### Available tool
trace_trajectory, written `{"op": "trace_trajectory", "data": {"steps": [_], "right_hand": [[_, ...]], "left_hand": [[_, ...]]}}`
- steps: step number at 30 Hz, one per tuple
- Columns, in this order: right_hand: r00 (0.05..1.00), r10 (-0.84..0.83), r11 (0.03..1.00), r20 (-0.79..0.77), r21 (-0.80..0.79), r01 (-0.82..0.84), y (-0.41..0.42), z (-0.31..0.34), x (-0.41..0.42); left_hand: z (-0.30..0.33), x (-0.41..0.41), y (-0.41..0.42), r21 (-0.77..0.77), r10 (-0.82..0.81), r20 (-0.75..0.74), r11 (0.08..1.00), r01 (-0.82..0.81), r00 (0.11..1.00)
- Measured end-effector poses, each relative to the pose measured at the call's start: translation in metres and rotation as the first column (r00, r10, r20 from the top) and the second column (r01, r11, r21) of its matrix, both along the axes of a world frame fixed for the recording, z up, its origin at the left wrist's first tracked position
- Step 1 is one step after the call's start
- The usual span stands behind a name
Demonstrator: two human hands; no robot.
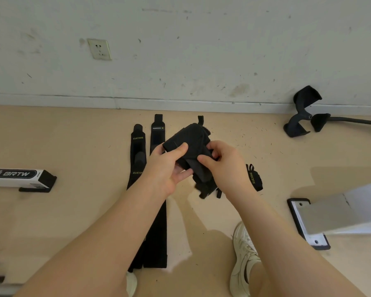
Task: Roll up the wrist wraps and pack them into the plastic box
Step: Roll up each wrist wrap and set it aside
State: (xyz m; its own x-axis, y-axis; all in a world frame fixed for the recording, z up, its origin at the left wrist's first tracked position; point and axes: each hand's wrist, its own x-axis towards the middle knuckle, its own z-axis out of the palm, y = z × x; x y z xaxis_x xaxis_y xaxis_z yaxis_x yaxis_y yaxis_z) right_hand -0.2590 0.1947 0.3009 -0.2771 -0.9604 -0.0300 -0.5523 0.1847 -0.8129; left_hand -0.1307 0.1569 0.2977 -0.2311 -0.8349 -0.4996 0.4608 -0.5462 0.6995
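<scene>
While both hands work above the floor [73,136], a black wrist wrap [191,144] sits bundled between them near the centre of the view. The left hand [169,166] grips the bundle from the 9 o'clock side, thumb curled over its top and fingers underneath. The right hand [223,163] pinches it from the 3 o'clock side, thumb pressed on a folded strip at the front, and a loose tail of the wrap hangs down below the hands.

Flat on the floor at about 9 o'clock from the hands lie two long wrist wraps side by side: one printed XUEYING [137,151] and another with a small label [157,133] just to its right; both run toward 6 o'clock under the left forearm. A smaller rolled wrap [254,177] marked XUEYING lies at 3 o'clock, just beside the right wrist.

Farther out at 9 o'clock is a white bar marked BRTW [15,176]. At 2 o'clock a black padded attachment [302,112] rests against the wall [201,50]. At 4 o'clock stands a grey frame leg [321,215] on a bolted foot plate. A pale shoe [242,260] shows at 5 o'clock. No plastic box can be made out.
</scene>
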Motion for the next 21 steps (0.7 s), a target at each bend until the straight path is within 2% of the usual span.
{"op": "trace_trajectory", "data": {"steps": [7,9,11,12,13,14,16,18,21], "right_hand": [[0.994,0.033,0.998,-0.101,-0.042,-0.038,0.006,0.004,0.001],[0.976,0.003,0.996,-0.219,-0.088,-0.022,0.009,0.004,0.005],[0.917,-0.030,0.991,-0.398,-0.134,-0.026,0.012,0.002,0.010],[0.901,-0.036,0.990,-0.433,-0.140,-0.028,0.013,0.001,0.011],[0.916,-0.030,0.993,-0.401,-0.115,-0.018,0.012,0.001,0.011],[0.952,-0.014,0.997,-0.306,-0.070,-0.008,0.011,0.003,0.010],[0.999,0.006,1.000,-0.051,0.027,-0.005,0.011,0.006,0.009],[0.991,0.005,0.994,0.135,0.106,-0.020,0.012,0.009,0.008],[0.949,-0.010,0.981,0.314,0.185,-0.051,0.012,0.011,0.003]], "left_hand": [[-0.002,0.002,-0.001,-0.070,0.026,0.077,0.997,-0.021,0.997],[-0.002,-0.001,0.001,-0.101,0.057,0.130,0.994,-0.044,0.990],[-0.002,-0.003,0.003,-0.139,0.085,0.178,0.988,-0.060,0.980],[-0.002,-0.003,0.003,-0.151,0.096,0.190,0.986,-0.067,0.977],[-0.001,-0.002,0.004,-0.157,0.100,0.191,0.985,-0.070,0.976],[-0.001,-0.002,0.004,-0.162,0.100,0.189,0.984,-0.070,0.977],[0.000,0.000,0.004,-0.175,0.099,0.197,0.982,-0.064,0.975],[0.001,0.001,0.002,-0.197,0.100,0.219,0.979,-0.057,0.971],[0.002,0.001,0.000,-0.223,0.094,0.256,0.974,-0.036,0.962]]}}
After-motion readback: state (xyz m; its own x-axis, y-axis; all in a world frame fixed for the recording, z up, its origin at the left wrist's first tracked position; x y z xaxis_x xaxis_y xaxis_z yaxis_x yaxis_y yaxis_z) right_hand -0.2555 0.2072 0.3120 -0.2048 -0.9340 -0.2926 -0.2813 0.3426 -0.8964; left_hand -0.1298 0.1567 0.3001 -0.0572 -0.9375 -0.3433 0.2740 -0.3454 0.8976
